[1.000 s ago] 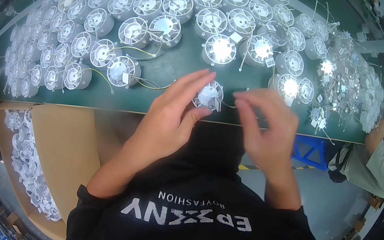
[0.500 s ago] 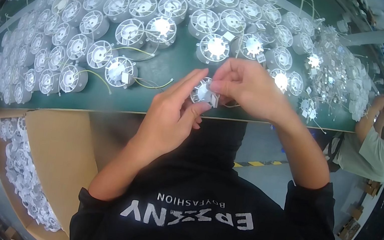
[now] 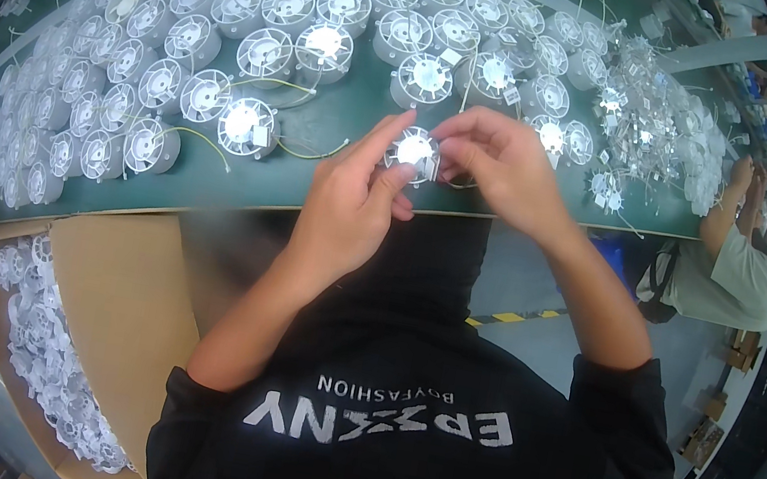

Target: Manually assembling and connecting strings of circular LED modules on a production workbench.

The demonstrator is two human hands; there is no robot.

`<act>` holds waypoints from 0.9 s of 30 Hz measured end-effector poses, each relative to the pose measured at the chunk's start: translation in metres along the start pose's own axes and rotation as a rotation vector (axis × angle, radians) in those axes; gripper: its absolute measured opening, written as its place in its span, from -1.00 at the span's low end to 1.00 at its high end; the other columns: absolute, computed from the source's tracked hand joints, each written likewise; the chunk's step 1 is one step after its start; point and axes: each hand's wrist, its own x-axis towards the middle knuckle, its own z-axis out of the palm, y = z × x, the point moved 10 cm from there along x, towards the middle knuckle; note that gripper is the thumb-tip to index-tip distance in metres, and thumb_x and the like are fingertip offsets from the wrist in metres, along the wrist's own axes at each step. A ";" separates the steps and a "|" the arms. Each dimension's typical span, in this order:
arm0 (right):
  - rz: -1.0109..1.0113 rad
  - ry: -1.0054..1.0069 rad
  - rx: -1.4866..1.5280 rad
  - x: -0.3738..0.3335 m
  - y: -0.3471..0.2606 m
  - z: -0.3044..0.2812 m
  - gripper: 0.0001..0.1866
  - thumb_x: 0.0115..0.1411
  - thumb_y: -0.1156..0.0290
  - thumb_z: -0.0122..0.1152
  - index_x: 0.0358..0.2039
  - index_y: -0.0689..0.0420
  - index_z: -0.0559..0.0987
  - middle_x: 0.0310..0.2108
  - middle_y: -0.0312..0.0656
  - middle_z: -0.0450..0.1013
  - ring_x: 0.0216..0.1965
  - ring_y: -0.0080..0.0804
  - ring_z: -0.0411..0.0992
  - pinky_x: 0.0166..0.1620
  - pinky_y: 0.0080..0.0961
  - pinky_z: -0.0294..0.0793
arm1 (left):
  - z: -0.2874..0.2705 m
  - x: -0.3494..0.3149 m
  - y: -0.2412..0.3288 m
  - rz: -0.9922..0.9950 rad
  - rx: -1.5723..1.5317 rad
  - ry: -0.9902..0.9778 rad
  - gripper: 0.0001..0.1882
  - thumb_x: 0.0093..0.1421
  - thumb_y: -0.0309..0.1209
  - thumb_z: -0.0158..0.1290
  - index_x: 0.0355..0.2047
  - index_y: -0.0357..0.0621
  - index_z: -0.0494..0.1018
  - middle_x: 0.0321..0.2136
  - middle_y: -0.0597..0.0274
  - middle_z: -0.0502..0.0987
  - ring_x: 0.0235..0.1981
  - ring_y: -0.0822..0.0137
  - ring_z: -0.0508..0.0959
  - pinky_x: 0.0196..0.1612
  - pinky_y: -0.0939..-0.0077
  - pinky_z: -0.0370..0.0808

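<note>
Above the table's near edge, my left hand (image 3: 356, 189) closes its thumb and fingers around a round white housing (image 3: 414, 148). A shiny star-shaped metal plate covers the housing's top, with a small white block at its lower right. From the other side my right hand (image 3: 509, 169) pinches at the housing's right edge; its fingertips hide what exactly lies between them. Just beyond my hands stands another white housing topped with a shiny plate (image 3: 424, 76). To the left sits a similar plated housing (image 3: 247, 125), a thin yellowish cable lying beside it.
Many spoked white housings stand in rows on the green table (image 3: 323, 113). Loose star-shaped metal plates (image 3: 653, 112) lie piled at the right. A cardboard box (image 3: 125, 298) of white plastic parts sits below left. Co-workers' arms (image 3: 737, 197) show at both sides.
The held housing's plate now faces up more squarely. My right hand's fingers have shifted slightly at its edge. The whole view has tilted a little.
</note>
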 end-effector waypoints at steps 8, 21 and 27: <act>-0.724 0.078 -0.618 -0.017 -0.050 0.010 -0.84 0.08 0.71 0.19 -0.31 0.23 0.59 -0.44 -0.20 0.50 -0.49 -0.36 0.43 -0.35 -0.51 0.44 | 0.004 -0.001 0.010 0.076 0.159 -0.041 -0.50 0.33 -0.59 -0.10 0.29 -0.21 0.35 -0.40 0.11 0.57 -0.50 0.39 0.58 -0.35 0.59 0.55; -0.888 0.188 -0.668 -0.027 -0.051 0.014 -0.81 0.04 0.71 0.21 -0.32 0.20 0.57 -0.41 -0.21 0.52 -0.43 -0.29 0.46 -0.33 -0.47 0.46 | 0.003 -0.003 0.012 -0.008 0.171 -0.013 -0.55 0.27 -0.63 -0.02 0.18 -0.23 0.42 -0.05 0.07 0.57 -0.50 0.39 0.55 -0.36 0.54 0.53; -0.890 0.189 -0.663 -0.027 -0.045 0.013 -0.81 0.04 0.71 0.21 -0.33 0.18 0.58 -0.38 -0.22 0.54 -0.38 -0.31 0.49 -0.30 -0.50 0.49 | -0.001 0.001 -0.002 -0.057 0.073 -0.008 -0.53 0.22 -0.66 0.02 0.17 -0.25 0.43 -0.13 0.07 0.58 -0.49 0.38 0.59 -0.36 0.57 0.53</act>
